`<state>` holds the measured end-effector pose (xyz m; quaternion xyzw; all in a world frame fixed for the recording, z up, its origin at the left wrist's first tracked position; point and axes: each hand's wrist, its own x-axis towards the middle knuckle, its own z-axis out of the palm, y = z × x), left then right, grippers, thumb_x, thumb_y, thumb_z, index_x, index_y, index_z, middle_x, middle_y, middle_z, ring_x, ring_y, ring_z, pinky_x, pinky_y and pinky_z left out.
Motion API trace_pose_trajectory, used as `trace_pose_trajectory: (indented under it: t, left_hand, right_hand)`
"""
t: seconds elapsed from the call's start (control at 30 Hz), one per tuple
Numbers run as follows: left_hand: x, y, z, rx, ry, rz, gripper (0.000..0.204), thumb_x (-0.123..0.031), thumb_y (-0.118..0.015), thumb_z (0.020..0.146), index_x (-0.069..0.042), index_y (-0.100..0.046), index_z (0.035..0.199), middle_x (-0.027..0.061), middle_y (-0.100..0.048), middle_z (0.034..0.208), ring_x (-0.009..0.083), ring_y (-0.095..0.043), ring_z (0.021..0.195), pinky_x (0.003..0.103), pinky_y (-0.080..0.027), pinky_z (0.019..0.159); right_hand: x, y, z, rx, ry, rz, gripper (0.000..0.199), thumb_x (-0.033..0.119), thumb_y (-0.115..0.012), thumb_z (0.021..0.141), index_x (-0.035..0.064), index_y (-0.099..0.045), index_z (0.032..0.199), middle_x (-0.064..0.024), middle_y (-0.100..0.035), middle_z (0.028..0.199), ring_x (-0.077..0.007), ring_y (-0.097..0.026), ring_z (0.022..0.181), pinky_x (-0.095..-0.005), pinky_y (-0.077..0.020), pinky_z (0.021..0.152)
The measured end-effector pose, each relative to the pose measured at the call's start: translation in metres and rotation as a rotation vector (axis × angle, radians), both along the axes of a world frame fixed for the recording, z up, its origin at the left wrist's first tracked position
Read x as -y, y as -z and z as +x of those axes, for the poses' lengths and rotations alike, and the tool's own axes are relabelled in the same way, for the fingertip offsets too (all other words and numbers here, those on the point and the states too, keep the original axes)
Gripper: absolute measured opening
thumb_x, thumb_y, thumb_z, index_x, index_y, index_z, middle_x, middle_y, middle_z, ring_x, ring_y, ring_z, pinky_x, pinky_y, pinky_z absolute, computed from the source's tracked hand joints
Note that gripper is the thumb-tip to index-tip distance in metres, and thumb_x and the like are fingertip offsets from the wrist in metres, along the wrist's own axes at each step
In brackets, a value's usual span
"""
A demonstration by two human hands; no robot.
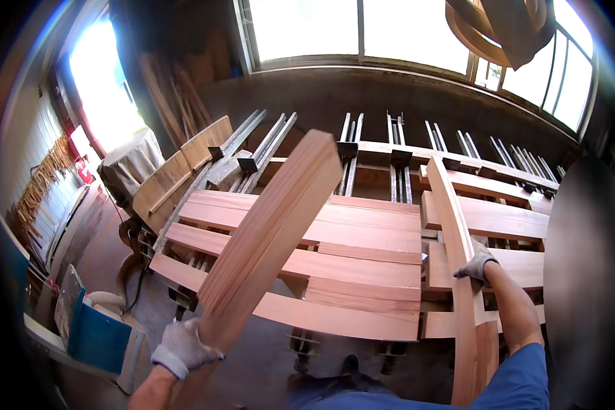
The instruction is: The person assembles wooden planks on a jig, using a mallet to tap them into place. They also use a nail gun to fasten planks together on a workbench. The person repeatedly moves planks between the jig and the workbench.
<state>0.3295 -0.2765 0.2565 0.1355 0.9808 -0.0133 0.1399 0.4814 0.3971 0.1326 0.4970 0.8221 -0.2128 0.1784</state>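
Note:
My left hand (186, 347), in a grey work glove, is closed on the lower part of a thick reddish wooden beam (273, 232). The beam tilts up and away to the right, over the boards lying on the clamp rack. On the right, my gloved right hand (477, 266) grips a long, pale wooden plank (447, 212) by its right edge. The plank's far end reaches over the boards on the right side; its near end comes down close to my body. Against it, below my right hand, shows another wooden piece (486, 355).
Flat pinkish boards (362, 270) lie in rows across the rack, with pale beams (492, 217) to their right. Metal clamp bars (350, 157) rise along the far side. A blue panel (102, 342) stands low left; a large blurred grey shape (584, 273) fills the right edge.

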Motion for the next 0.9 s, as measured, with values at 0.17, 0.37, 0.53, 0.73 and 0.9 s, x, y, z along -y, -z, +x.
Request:
trace_pose_trajectory:
  t: [0.17, 0.37, 0.53, 0.73, 0.9]
  left_hand:
    - [-0.058, -0.026, -0.107, -0.049, 0.14, -0.173, 0.068, -0.052, -0.091, 0.065, -0.004, -0.074, 0.112, 0.0224, -0.077, 0.102, 0.039, -0.074, 0.1, 0.045, -0.058, 0.096]
    - [-0.127, -0.021, -0.238, -0.142, 0.432, -0.211, 0.05, -0.038, -0.082, 0.076, -0.004, -0.073, 0.111, 0.0214, -0.077, 0.1, 0.0377, -0.075, 0.099, 0.042, -0.059, 0.092]
    - [-0.202, -0.008, -0.327, -0.274, 0.565, -0.226, 0.025, -0.018, -0.066, 0.084, -0.005, -0.072, 0.104, 0.0237, -0.076, 0.097, 0.0386, -0.076, 0.096, 0.046, -0.061, 0.086]
    - [-0.283, 0.056, -0.418, -0.361, 0.713, -0.157, 0.024, -0.013, -0.063, 0.086, -0.005, -0.068, 0.108, 0.0225, -0.077, 0.099, 0.0384, -0.076, 0.097, 0.047, -0.06, 0.087]
    - [-0.342, 0.122, -0.457, -0.374, 0.758, -0.149, 0.026, -0.013, -0.064, 0.087, -0.007, -0.066, 0.113, 0.0196, -0.077, 0.1, 0.0359, -0.076, 0.098, 0.047, -0.061, 0.085]
  right_hand:
    - [0.001, 0.021, -0.004, 0.177, -0.064, 0.132, 0.094, 0.059, -0.093, 0.064, -0.0123, -0.071, 0.121, -0.0231, -0.074, 0.121, -0.0299, -0.073, 0.11, -0.038, -0.0601, 0.093]
    - [0.017, 0.055, -0.013, 0.326, 0.017, 0.167, 0.093, 0.059, -0.093, 0.065, -0.0047, -0.07, 0.129, -0.0228, -0.069, 0.133, -0.0324, -0.068, 0.123, -0.0396, -0.0563, 0.103]
    - [0.026, 0.046, -0.017, 0.334, 0.158, 0.147, 0.09, 0.056, -0.094, 0.065, -0.0026, -0.07, 0.129, -0.0227, -0.069, 0.134, -0.0327, -0.067, 0.124, -0.0404, -0.056, 0.104]
    - [0.022, 0.061, -0.016, 0.371, 0.173, 0.178, 0.089, 0.06, -0.092, 0.066, -0.0005, -0.071, 0.128, -0.0218, -0.069, 0.134, -0.0336, -0.067, 0.124, -0.0394, -0.0557, 0.104]
    - [0.026, 0.062, -0.018, 0.406, 0.204, 0.186, 0.089, 0.063, -0.091, 0.065, -0.0022, -0.072, 0.124, -0.0224, -0.07, 0.132, -0.0335, -0.069, 0.122, -0.0393, -0.0564, 0.103]
